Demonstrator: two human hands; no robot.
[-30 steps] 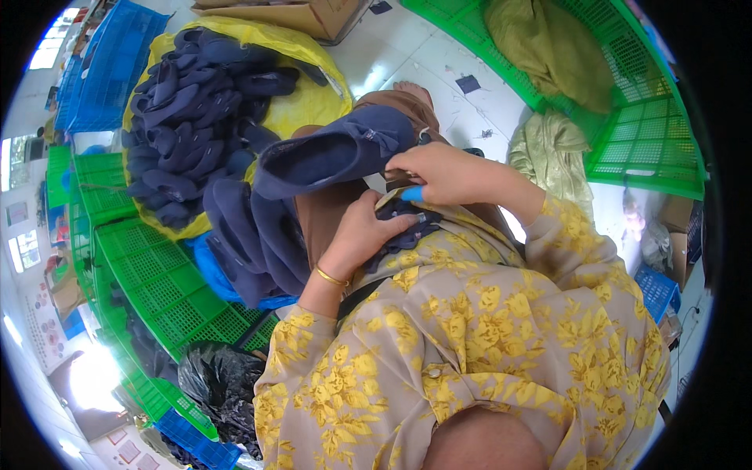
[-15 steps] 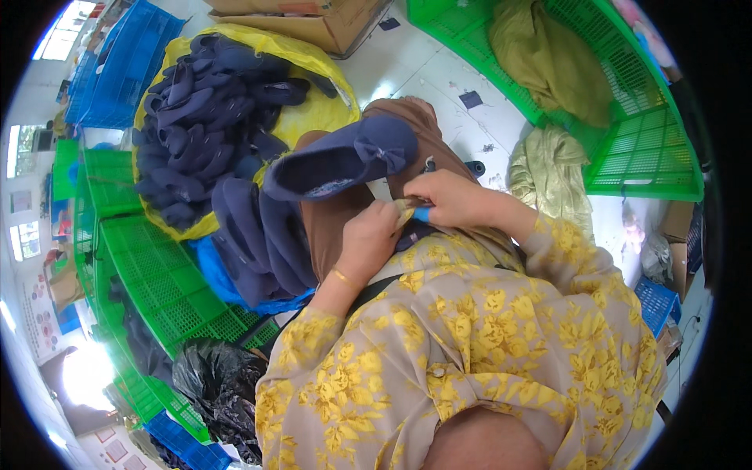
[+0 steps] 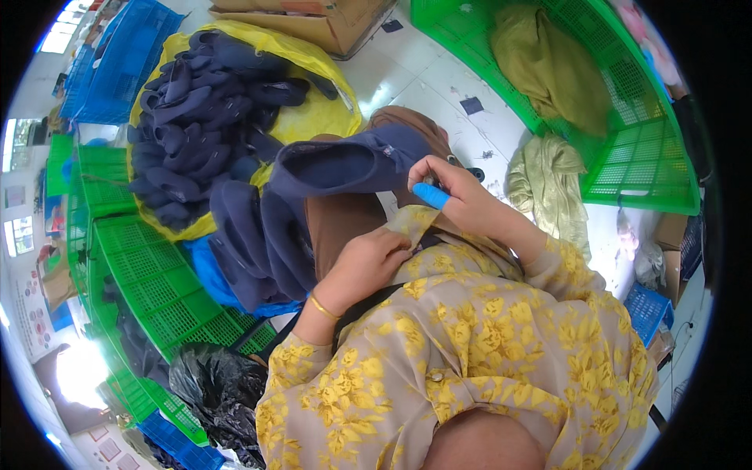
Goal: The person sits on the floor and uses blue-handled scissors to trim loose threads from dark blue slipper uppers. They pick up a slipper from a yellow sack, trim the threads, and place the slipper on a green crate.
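Observation:
My left hand (image 3: 366, 268), with a gold bangle at the wrist, is closed at the front hem of the flowered shirt (image 3: 415, 222). Its bent fingers press against the cloth. My right hand (image 3: 462, 196) is raised just beyond the hem, fingers curled together around something small and dark, mostly hidden. A blue wrap (image 3: 430, 196) covers one of its digits. Across my knees lies a navy slip-on shoe (image 3: 345, 166), its opening facing up and its toe partly behind my right hand. Several navy shoes (image 3: 262, 243) stand stacked by my left thigh.
A yellow sack (image 3: 313, 117) full of navy shoes stands front left. Green crates (image 3: 164, 278) line the left side, with a black plastic bag (image 3: 215, 384) nearby. Another green crate (image 3: 642, 176) at right holds olive cloth (image 3: 548, 70). Far ahead is a cardboard box (image 3: 313, 27).
My hands, together at the hem before, have parted. The right has risen away from it, and the left has drawn back slightly. The shoe's toe has tilted away.

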